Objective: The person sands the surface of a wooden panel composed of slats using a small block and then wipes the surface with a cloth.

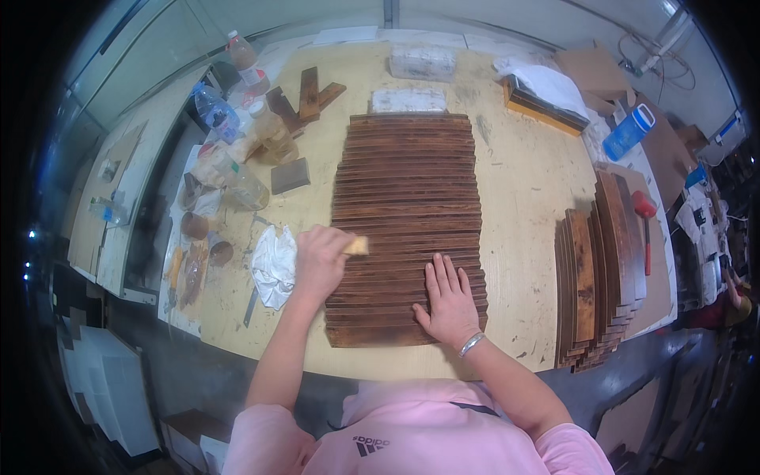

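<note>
Dark brown wooden strips (408,174) lie side by side in a long row down the middle of the table, their lengths running left to right. At the left side of the row, my left hand (320,257) is closed round a small yellow sponge-like block (358,245), which is over the strips. My right hand (451,305) lies flat on the near right part of the row, fingers spread and nothing in it. Just left of my left hand is a crumpled white cloth (274,267).
Stacked brown boards (583,277) stand at the right edge near a red-headed mallet (645,206) and a blue bottle (629,132). Plastic bottles (273,133), a grey block (290,176) and loose wood pieces (309,93) are at left. White wrapped blocks (422,63) sit beyond the strips.
</note>
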Motion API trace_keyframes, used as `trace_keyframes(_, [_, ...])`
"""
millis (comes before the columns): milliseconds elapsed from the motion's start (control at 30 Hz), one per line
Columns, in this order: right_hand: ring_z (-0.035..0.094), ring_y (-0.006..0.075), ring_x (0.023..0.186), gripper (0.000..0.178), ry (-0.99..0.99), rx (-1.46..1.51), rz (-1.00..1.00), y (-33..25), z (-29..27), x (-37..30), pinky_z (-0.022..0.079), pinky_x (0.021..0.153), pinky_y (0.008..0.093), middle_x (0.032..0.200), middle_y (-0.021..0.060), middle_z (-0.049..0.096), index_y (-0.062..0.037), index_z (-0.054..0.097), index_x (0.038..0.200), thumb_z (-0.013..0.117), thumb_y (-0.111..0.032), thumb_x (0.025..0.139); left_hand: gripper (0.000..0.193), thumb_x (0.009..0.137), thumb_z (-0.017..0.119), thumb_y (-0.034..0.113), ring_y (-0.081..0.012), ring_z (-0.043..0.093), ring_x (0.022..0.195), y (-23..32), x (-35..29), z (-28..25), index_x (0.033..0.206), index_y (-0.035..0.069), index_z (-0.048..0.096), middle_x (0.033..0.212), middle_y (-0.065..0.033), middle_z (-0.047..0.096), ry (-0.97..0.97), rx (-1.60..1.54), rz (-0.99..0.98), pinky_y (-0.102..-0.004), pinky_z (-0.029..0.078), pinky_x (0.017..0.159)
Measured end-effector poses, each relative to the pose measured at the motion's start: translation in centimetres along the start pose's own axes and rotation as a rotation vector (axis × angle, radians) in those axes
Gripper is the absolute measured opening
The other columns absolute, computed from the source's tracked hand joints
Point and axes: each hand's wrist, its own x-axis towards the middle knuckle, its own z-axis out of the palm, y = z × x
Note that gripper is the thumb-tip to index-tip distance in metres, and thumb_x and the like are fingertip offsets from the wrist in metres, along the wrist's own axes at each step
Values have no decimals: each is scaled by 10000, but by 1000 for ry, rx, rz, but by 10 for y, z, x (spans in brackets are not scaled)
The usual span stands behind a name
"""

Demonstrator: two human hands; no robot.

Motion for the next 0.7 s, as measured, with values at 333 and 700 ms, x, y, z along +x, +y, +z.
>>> trace_keyframes(333, [231,380,1558,904,57,25,-16,9,5,-3,188,1255,536,1666,254,252,58,328,1558,666,-467,903,293,702,738,-25,-305,608,964,-19,-11,-9,973,86,757,954,-69,700,92,49,-184,-430,428,882])
trace_keyframes(700, [271,417,1513,1313,62,729,460,68,-2,-66,252,1248,448,1649,306,202,51,78,1615,937,-309,689,298,714,783,4,-257,614,983,72,32,79,998,88,758,966,-36,704,-160,-118,105,-398,433,862])
